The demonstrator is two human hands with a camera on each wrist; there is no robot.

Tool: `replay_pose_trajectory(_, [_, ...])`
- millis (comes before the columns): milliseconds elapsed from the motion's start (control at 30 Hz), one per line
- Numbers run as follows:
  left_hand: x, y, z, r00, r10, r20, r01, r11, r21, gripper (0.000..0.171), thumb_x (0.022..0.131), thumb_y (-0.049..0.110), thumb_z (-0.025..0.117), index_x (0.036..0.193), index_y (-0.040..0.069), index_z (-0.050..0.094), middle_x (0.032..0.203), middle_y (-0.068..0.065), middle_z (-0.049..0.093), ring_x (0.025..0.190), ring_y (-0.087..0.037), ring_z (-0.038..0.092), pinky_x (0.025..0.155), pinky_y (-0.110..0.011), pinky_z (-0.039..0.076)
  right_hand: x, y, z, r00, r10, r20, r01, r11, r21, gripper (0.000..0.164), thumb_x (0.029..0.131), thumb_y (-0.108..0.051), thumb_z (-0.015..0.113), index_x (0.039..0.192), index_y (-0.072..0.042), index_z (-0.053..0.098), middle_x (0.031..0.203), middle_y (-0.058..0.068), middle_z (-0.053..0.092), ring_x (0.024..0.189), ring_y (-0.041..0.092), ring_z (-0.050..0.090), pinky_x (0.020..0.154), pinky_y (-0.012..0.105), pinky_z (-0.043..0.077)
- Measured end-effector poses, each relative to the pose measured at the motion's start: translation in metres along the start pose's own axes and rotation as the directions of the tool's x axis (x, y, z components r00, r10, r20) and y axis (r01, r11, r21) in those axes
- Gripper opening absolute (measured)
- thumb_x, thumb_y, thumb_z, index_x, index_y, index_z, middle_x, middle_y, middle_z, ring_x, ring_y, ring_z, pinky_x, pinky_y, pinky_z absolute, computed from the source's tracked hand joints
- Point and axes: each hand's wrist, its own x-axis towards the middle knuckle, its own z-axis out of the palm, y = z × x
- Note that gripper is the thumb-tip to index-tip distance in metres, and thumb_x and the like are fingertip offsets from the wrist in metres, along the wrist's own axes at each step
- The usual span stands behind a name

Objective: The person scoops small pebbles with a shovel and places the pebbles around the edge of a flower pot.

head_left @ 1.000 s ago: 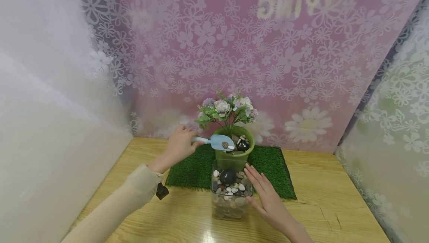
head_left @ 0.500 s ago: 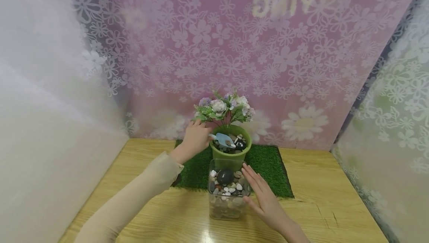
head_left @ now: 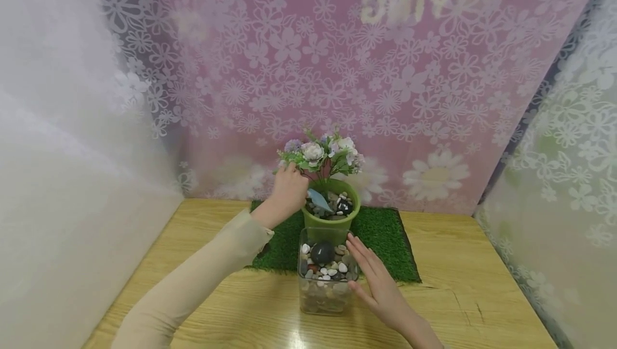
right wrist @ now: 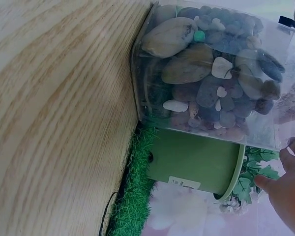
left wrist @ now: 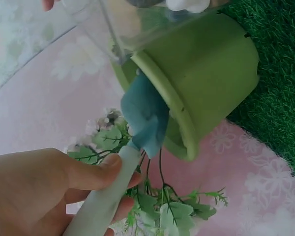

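Note:
My left hand [head_left: 288, 191] grips the pale handle of a small blue trowel [left wrist: 146, 110]. The blade is tipped on its side within the mouth of a green flowerpot [left wrist: 206, 73], its tip pointing down among the pebbles inside. Artificial flowers [head_left: 313, 152] in white and lilac rise from the pot, close behind my left knuckles. In front stands a clear square container [head_left: 324, 301] of mixed pebbles, with a large black stone [head_left: 322, 252] on top. My right hand [head_left: 383, 287] rests with straight fingers along the container's right side.
Under the pot lies a green artificial grass mat [head_left: 392, 244] on a wood-grain table [head_left: 448, 285]. A pink flowered curtain [head_left: 289, 92] hangs right behind the table, with pale sheets at both sides. Pebbles and a shiny black stone [head_left: 344, 207] lie in the pot.
My left hand has moved right and up to the pot, and the trowel has turned from level to tilted. The stones seen on its blade earlier no longer show there. My right hand stays put.

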Motion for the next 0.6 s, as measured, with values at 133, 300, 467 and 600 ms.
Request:
replay_pose_trajectory(133, [-0.004, -0.006, -0.003, 1.0, -0.02, 0.003, 0.02, 0.999, 0.031, 0.028, 0.095, 0.041, 0.072, 0.079, 0.018, 0.078, 0.097, -0.003, 0.073, 0.111, -0.024, 0.055, 0.088, -0.037, 0.047, 0.0, 0.0, -0.001, 1.0, 0.001, -0.006, -0.001, 1.0, -0.001, 0.086, 0.09, -0.007, 0.071, 0.162, -0.012, 0.024, 0.167, 0.011, 0.024, 0.152, 0.032, 0.024, 0.121, 0.018, 0.002])
replay_pose_trajectory(300, [-0.011, -0.014, -0.001, 0.998, -0.039, -0.049, 0.039, 0.999, -0.003, 0.026, 0.095, 0.041, 0.071, 0.081, 0.019, 0.077, 0.096, -0.002, 0.071, 0.106, -0.023, 0.052, 0.078, -0.034, 0.039, 0.0, 0.001, 0.0, 1.0, 0.006, -0.003, -0.006, 1.0, -0.006, 0.086, 0.091, -0.007, 0.071, 0.162, -0.013, 0.024, 0.167, 0.011, 0.024, 0.151, 0.035, 0.025, 0.121, 0.019, 0.002])
replay_pose_trajectory(467, [-0.023, -0.025, 0.004, 0.984, -0.045, -0.174, 0.026, 0.993, -0.112, 0.021, 0.093, 0.039, 0.073, 0.104, 0.02, 0.078, 0.1, -0.006, 0.07, 0.103, -0.026, 0.053, 0.078, -0.037, 0.039, 0.0, 0.001, 0.001, 1.0, 0.013, 0.006, -0.013, 1.0, -0.006, 0.086, 0.091, -0.009, 0.071, 0.163, -0.014, 0.023, 0.167, 0.01, 0.023, 0.153, 0.03, 0.022, 0.12, 0.018, 0.001])
replay_pose_trajectory(600, [-0.035, -0.036, 0.01, 0.948, -0.046, -0.316, -0.031, 0.972, -0.234, 0.019, 0.092, 0.034, 0.076, 0.105, 0.019, 0.078, 0.095, -0.004, 0.07, 0.091, -0.025, 0.049, 0.075, -0.038, 0.038, 0.0, 0.0, 0.001, 1.0, 0.011, -0.003, -0.011, 1.0, -0.008, 0.085, 0.091, -0.009, 0.071, 0.162, -0.013, 0.024, 0.167, 0.01, 0.023, 0.152, 0.032, 0.024, 0.121, 0.02, 0.002])
